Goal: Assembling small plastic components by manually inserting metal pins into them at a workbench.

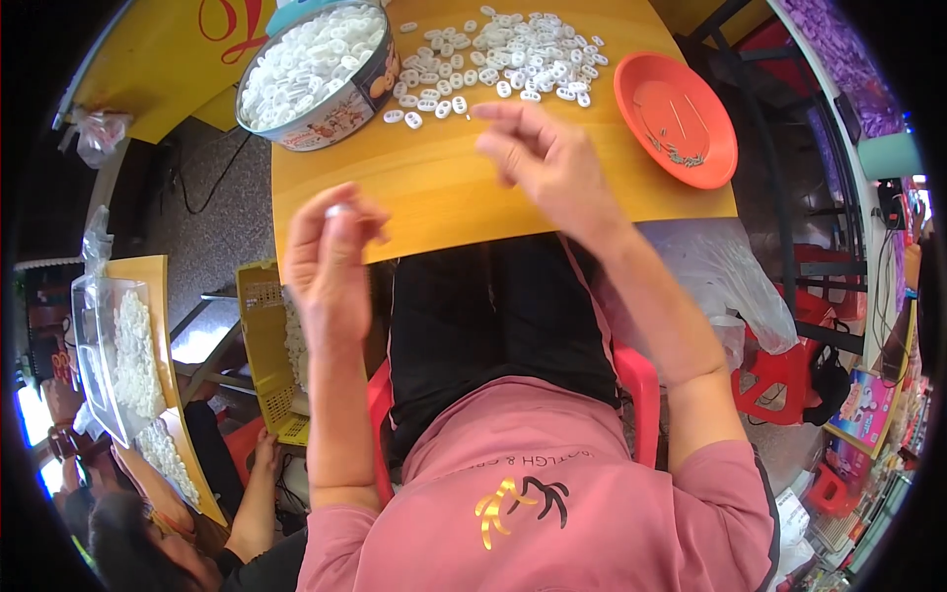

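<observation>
The left hand [330, 261] is raised over the near left corner of the wooden table [395, 183], its thumb and forefinger pinching a small white piece [338, 211] at their tips. The right hand [554, 173] is over the middle of the table, its thumb and forefinger pointing left and brought near each other; the fingertips are small and slightly blurred, so I cannot tell whether they grip anything. Just beyond this hand, a loose spread of white oval pieces [533, 54], many showing dark slots, lies across the far part of the table. To its left stands a round printed tin [330, 128], heaped with more pieces of the same kind. On the right side of the table sits an orange-red dish [723, 118], holding a little cluster of small metal-coloured bits [683, 156] and two thin pale sticks [679, 116]. The person sits in a red chair [639, 400], wearing a pink shirt [533, 434] and black trousers [473, 306]. Below the table's right edge hangs a clear plastic bag [725, 276]; a yellow crate [261, 345] stands at the lower left, near a co-worker's forearm [254, 503].
</observation>
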